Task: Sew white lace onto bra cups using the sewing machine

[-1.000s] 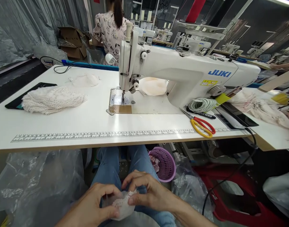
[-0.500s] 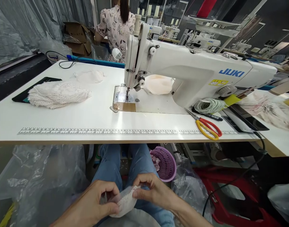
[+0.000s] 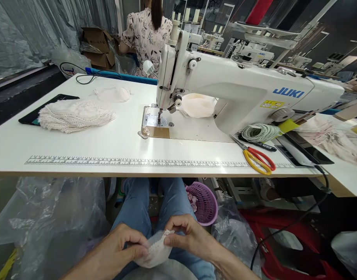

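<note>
Over my lap, a small piece of sheer white fabric with a lacy edge (image 3: 157, 251) is stretched between my two hands. My left hand (image 3: 124, 249) pinches its left side between thumb and fingers. At the upper right corner, my right hand (image 3: 188, 237) grips the lace edge between thumb and forefinger. Both hands are below the front edge of the white sewing table (image 3: 114, 149). On that table, to the left, lies a stack of white lace pieces (image 3: 75, 114), with a thin sheer piece (image 3: 112, 94) behind it.
A JUKI sewing machine (image 3: 239, 77) stands on the table, peach fabric (image 3: 197, 105) behind its needle. Scissors (image 3: 258, 159) and coiled cord (image 3: 260, 132) lie right. Below are a purple basket (image 3: 206, 204), red stool (image 3: 286, 241) and plastic bags (image 3: 62, 210). A person (image 3: 147, 35) is beyond.
My left fingers have closed in on the fabric's left side, which shows more fully now. My right hand keeps its grip almost unmoved. The view has shifted slightly.
</note>
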### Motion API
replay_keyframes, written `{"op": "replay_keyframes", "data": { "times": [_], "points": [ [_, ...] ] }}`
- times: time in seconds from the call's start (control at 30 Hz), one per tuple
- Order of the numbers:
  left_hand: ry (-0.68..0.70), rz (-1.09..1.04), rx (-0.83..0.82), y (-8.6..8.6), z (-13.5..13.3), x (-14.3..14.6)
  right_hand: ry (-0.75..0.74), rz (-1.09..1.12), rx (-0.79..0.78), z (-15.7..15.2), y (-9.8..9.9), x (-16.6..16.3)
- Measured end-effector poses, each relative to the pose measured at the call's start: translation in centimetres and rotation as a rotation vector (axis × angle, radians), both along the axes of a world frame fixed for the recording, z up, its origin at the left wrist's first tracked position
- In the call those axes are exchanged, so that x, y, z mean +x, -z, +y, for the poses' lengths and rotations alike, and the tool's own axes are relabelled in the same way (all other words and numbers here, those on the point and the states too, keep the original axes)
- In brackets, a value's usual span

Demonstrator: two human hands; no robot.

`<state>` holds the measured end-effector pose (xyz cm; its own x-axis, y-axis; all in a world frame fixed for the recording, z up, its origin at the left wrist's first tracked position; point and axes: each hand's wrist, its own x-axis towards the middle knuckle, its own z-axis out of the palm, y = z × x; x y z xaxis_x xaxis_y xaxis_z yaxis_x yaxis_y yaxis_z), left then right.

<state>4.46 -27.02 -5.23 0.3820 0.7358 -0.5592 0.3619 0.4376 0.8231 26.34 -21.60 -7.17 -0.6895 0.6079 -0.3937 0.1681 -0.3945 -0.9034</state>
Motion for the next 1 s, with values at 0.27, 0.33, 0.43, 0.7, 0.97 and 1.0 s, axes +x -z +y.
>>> {"op": "replay_keyframes", "data": {
  "times": [0.27, 0.33, 0.43, 0.7, 0.97, 1.0],
  "points": [
    [0.0, 0.044, 0.061, -0.9, 0.4, 1.1, -0.042, -0.094, 0.114, -0.3, -1.1, -0.7],
    [-0.015, 0.079, 0.087, -0.4, 0.5, 1.8, -0.023, -0.122, 0.154, -0.5, -1.3, -0.7],
    [-0.039, 0.097, 0.071, 0.3, 0.7, 2.4, -0.011, -0.15, 0.227, -0.7, -1.4, -0.5],
    [-0.093, -0.029, -0.081, 0.8, 0.6, 2.1, -0.06, -0.174, 0.296, -0.7, -0.9, -0.3],
    [-0.108, -0.112, -0.138, 1.1, 0.3, 2.1, -0.108, -0.203, 0.439, -0.7, -1.5, -0.5],
    [-0.116, -0.149, -0.156, 1.0, 0.3, 2.2, -0.127, -0.206, 0.45, -0.7, -1.5, -0.5]
  ]
}}
